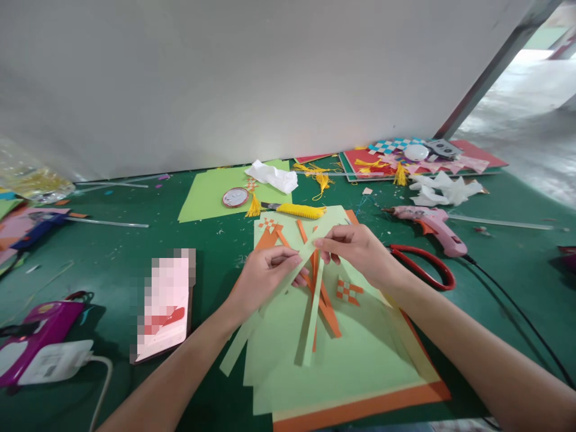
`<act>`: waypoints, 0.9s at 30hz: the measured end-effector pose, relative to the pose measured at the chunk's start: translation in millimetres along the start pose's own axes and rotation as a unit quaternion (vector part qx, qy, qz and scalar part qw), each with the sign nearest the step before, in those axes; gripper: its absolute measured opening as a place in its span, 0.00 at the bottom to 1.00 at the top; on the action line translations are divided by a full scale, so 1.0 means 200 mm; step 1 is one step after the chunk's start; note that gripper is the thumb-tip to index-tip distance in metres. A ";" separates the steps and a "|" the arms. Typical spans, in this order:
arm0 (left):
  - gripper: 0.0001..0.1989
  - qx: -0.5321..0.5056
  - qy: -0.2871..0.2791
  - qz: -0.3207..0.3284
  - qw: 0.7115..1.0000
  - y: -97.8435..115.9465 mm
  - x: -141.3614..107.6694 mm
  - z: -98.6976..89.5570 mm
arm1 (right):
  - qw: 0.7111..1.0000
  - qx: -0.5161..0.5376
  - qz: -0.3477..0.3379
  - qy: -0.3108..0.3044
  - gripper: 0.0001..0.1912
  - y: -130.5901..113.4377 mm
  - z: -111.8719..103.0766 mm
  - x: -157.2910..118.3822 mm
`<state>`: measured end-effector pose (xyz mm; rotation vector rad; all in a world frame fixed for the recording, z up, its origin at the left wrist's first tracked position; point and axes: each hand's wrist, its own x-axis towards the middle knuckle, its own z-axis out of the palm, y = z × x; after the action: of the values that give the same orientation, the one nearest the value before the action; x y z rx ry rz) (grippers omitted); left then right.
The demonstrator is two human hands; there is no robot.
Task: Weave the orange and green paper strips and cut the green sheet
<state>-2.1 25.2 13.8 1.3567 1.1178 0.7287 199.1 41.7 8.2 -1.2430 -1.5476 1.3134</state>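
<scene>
One pale green strip (308,248) between left hand (269,269) and right hand (356,247)

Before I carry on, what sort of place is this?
Probably a papercraft workspace: a pink glue gun, a yellow craft knife, and a pale green paper strip held in the left hand and right hand.

Centre left, bare worktop (114,255) leaves passage beyond the phone (164,306). Right of centre, a glue gun (434,223) and red handle (450,281) hem the right hand (357,247).
</scene>
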 end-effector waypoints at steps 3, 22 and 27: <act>0.10 -0.001 -0.001 -0.003 1.000 0.01 0.00 0.00 | 1.000 0.002 -0.014 -0.006 0.17 -0.01 -0.02 0.00; 0.11 0.074 -0.034 -0.042 0.996 -0.03 0.01 0.00 | 0.988 0.099 -0.038 0.115 0.15 -0.04 -0.05 0.02; 0.10 0.053 -0.050 -0.047 0.996 -0.03 0.01 0.00 | 0.990 0.068 -0.040 0.113 0.15 -0.04 -0.06 0.01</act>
<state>-3.0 27.0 7.5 1.4044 1.1457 0.5322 207.7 46.9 18.8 -1.1870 -1.3121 1.1627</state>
